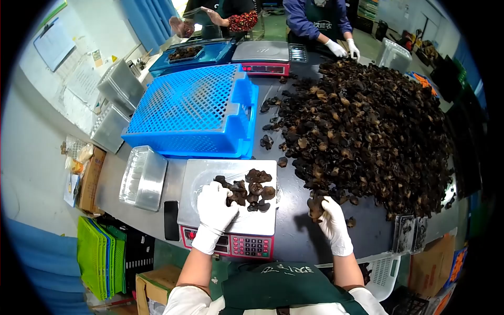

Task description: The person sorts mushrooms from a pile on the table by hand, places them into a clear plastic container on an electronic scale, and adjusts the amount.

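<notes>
My left hand [214, 208], in a white glove, rests over the metal plate of a scale [252, 224], its fingers closed on a dark wood ear mushroom [229, 193] at the left of a small group. Several more wood ear mushrooms [257, 189] lie loose on that plate. To the right, above the dark table [294, 231], my gloved right hand [335, 226] pinches a single brown wood ear mushroom [315, 207]. A large heap of wood ear mushrooms [367, 136] spreads just beyond it.
An upturned blue plastic crate [184, 102] stands behind the scale. Stacked clear trays [143, 178] and a black phone [171, 220] lie left of it. Clear boxes [407, 233] sit at the right edge. Across the table, a co-worker's gloved hands [344, 50] touch the heap; another person's hands [210, 18] are raised.
</notes>
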The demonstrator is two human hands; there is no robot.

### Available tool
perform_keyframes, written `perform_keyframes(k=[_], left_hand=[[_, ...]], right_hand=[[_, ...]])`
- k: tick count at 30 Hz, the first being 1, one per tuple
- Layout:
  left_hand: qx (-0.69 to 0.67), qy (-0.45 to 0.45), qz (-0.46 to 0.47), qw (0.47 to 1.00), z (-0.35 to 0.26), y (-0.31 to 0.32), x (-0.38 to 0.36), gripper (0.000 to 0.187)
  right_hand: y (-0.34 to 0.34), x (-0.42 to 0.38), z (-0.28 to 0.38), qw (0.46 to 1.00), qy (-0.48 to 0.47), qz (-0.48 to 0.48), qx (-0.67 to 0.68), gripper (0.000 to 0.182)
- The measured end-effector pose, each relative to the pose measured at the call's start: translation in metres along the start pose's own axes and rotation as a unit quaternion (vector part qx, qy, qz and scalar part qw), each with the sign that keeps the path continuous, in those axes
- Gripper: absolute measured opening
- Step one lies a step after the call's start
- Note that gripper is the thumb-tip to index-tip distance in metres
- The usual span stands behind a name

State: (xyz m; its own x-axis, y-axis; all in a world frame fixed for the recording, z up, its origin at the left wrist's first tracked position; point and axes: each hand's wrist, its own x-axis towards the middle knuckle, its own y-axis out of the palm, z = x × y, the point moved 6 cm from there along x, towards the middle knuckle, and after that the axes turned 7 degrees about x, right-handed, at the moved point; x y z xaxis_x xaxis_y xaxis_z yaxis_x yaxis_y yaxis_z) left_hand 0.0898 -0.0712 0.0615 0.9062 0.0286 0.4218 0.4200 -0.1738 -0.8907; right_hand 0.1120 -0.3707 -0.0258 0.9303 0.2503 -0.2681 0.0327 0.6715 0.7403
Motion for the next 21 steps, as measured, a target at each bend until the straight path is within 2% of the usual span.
perform_keyframes(k=[5, 7, 8, 9, 10, 11, 12, 13, 15, 17, 18, 19, 20, 21], left_hand=[[-0.098, -0.014, -0.054, 0.994, -0.001, -0.024, -0.004, 0.024], [-0.128, 0.002, -0.057, 0.990, -0.006, -0.026, -0.008, 0.022], [-0.286, -0.088, 0.026, 0.954, 0.000, -0.012, -0.016, 0.019], [-0.431, -0.176, 0.110, 0.878, -0.001, 0.004, -0.027, 0.016], [-0.459, -0.108, 0.131, 0.872, -0.020, 0.002, -0.029, 0.013], [-0.541, -0.126, 0.176, 0.813, -0.044, 0.008, -0.037, 0.013], [-0.511, -0.119, 0.225, 0.821, -0.054, 0.027, -0.055, 0.016], [-0.660, -0.201, 0.307, 0.655, -0.072, 0.049, -0.077, 0.021], [-0.677, -0.215, 0.383, 0.591, -0.107, 0.068, -0.098, 0.028], [-0.687, -0.199, 0.437, 0.545, -0.126, 0.104, -0.117, 0.024], [-0.668, -0.202, 0.467, 0.543, -0.141, 0.110, -0.118, 0.019], [-0.638, -0.153, 0.445, 0.609, -0.159, 0.115, -0.117, 0.021], [-0.611, -0.062, 0.436, 0.658, -0.182, 0.115, -0.118, 0.023], [-0.578, 0.031, 0.422, 0.698, -0.205, 0.108, -0.117, 0.026]], right_hand=[[-0.037, -0.036, -0.015, 0.998, 0.018, -0.016, 0.061, 0.016], [-0.049, -0.045, -0.020, 0.996, 0.002, -0.050, 0.070, 0.019], [-0.057, -0.051, -0.026, 0.990, 0.032, -0.083, 0.108, 0.019], [-0.067, -0.056, -0.032, 0.980, 0.062, -0.115, 0.148, 0.020], [-0.071, -0.060, -0.038, 0.974, 0.093, -0.108, 0.175, 0.020], [-0.075, -0.066, -0.041, 0.972, 0.110, -0.112, 0.175, 0.019], [-0.076, -0.069, -0.043, 0.971, 0.117, -0.114, 0.177, 0.019], [-0.079, -0.073, -0.044, 0.969, 0.124, -0.116, 0.179, 0.019], [-0.082, -0.081, -0.040, 0.981, 0.122, -0.072, 0.129, 0.020], [-0.085, -0.095, -0.027, 0.986, 0.140, -0.045, 0.081, 0.022], [-0.088, -0.101, -0.010, 0.994, 0.094, -0.021, -0.056, 0.023], [-0.092, -0.108, 0.007, 0.980, 0.049, 0.005, -0.194, 0.024], [-0.105, -0.117, 0.017, 0.975, 0.079, 0.000, -0.207, 0.025], [-0.109, -0.127, 0.033, 0.963, 0.074, 0.040, -0.257, 0.026]])
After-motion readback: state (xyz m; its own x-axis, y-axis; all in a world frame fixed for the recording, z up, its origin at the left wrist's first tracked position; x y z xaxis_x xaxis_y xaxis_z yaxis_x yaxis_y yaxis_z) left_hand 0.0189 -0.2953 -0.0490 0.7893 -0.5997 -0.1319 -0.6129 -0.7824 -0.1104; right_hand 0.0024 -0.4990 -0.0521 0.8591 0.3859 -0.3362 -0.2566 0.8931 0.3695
